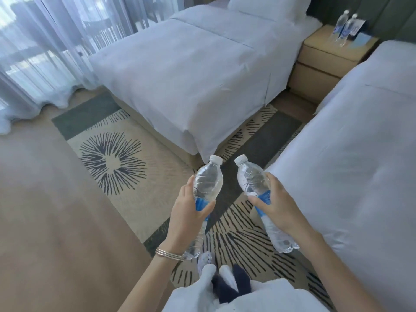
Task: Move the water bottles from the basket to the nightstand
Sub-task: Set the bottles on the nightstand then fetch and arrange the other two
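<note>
Left hand [186, 210]: fingers and thumb are curled round the middle of the left bottle [208, 181], over its blue label; thin bangles [168, 254] are worn on the wrist.
Left bottle: clear, white-capped, held in the air above the rug [112, 154], with the cap pointed up and away from the person.
Right hand [276, 206]: wrapped round the right bottle [253, 179] at its blue label, with the thumb laid across the near side.
Right bottle: clear, white-capped, held tilted, its cap leaned toward the left bottle; the two caps are near each other but apart.
Table [326, 61]: a light wooden unit with drawers, set between the heads of the two beds, well apart from both hands.
Standing bottles [344, 28]: two are seen upright on the table top, just beside each other; a blue card [362, 39] lies near them.
Left bed [191, 75]: covered in white linen, with a pillow at the head.
Right bed [360, 143]: white-covered, close beside the right hand.
Curtain [33, 52]: sheer, hung down to the floor at the far left.
</note>
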`<state>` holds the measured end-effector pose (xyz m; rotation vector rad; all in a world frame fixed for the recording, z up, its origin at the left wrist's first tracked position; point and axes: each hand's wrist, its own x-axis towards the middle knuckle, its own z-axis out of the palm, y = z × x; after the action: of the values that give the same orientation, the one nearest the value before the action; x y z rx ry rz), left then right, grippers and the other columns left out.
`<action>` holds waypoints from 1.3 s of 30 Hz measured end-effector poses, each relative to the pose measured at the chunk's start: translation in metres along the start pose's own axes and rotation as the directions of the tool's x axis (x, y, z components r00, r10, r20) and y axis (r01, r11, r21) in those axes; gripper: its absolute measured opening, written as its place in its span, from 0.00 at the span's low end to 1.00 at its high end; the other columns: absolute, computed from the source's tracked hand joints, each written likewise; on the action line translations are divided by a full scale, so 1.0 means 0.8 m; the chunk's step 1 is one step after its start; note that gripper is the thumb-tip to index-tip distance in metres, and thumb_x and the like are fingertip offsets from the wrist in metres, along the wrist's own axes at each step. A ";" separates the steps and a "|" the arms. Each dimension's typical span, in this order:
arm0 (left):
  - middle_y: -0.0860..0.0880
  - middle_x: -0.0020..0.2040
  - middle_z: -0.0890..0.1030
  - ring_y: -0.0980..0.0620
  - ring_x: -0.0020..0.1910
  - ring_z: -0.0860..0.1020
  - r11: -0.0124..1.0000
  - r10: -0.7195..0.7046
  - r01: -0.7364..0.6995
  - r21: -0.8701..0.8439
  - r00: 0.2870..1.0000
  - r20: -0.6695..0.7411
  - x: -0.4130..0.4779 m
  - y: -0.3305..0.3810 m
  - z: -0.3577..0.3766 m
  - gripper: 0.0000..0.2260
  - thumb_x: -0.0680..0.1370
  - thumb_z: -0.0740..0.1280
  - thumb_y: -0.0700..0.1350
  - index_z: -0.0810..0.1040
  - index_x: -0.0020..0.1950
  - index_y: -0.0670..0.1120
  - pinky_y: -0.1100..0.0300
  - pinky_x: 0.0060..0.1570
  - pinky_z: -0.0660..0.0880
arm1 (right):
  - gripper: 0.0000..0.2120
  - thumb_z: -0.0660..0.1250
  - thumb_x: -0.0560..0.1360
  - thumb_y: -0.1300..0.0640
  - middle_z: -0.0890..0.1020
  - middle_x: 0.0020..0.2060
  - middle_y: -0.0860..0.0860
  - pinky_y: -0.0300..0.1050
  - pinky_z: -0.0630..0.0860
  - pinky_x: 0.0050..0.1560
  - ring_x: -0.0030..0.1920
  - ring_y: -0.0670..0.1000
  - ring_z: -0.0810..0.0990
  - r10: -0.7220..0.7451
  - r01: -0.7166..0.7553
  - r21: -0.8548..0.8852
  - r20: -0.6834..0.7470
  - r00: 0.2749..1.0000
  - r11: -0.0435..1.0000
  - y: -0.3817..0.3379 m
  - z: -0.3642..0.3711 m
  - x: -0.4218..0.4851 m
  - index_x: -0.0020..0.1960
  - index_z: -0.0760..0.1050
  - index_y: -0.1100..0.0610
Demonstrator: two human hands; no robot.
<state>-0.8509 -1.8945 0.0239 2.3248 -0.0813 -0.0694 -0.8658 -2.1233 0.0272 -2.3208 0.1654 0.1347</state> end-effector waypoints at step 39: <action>0.51 0.69 0.70 0.51 0.62 0.73 0.987 0.160 -0.150 -0.057 0.892 0.422 0.762 0.195 0.209 0.30 0.75 0.68 0.52 0.59 0.73 0.52 0.64 0.56 0.71 | 0.36 0.65 0.70 0.40 0.65 0.70 0.46 0.35 0.66 0.59 0.67 0.49 0.69 0.343 -0.324 0.114 -0.311 0.886 0.939 0.114 -0.212 0.635 0.73 0.55 0.48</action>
<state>-0.2616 -2.1716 0.0075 2.2335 -0.4832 -0.4962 -0.3721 -2.3480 0.0023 -2.2216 0.7304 -0.0870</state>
